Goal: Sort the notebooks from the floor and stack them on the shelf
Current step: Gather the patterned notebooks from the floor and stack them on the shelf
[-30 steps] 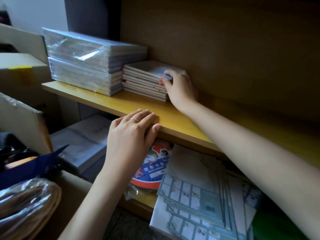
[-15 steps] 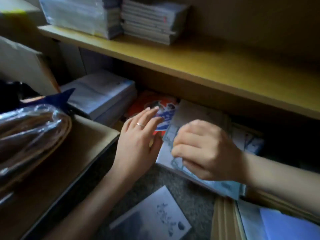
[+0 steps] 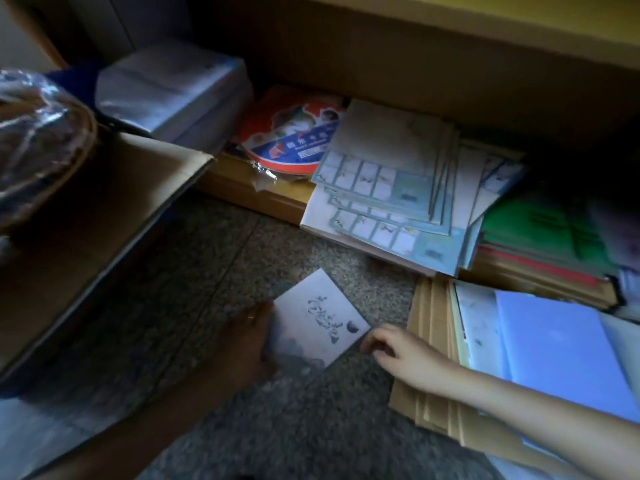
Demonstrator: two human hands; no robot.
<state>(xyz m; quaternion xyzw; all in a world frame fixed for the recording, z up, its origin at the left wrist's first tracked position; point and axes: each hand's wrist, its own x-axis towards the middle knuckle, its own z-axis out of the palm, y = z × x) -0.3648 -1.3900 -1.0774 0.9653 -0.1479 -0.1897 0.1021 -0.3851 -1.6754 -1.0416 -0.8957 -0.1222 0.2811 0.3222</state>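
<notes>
Head view: notebook (image 3: 318, 317) flat on floor (image 3: 311, 427). Left hand (image 3: 249, 337) covers its left edge; right hand (image 3: 391, 351) curls fingers (image 3: 372, 341) at its corner, likely prying the thin cover up. Actual grip: cannot tell.

The person's left hand (image 3: 249, 344) wears a thin pale metal ring (image 3: 251, 317), a plain narrow band that catches a little light. Which finger carries it is hard to tell in the dimness. The left forearm (image 3: 156, 420) is bare along all of its visible length, down to the lower left edge of the view. It lies in deep shadow, so finer detail is lost. The right hand (image 3: 394, 351) is bare from its fingers (image 3: 372, 341) to the wrist. The right forearm (image 3: 519, 410) is likewise bare, uncovered as far as the lower right edge, and sits in brighter light. The nails on both hands are too blurred to describe.
</notes>
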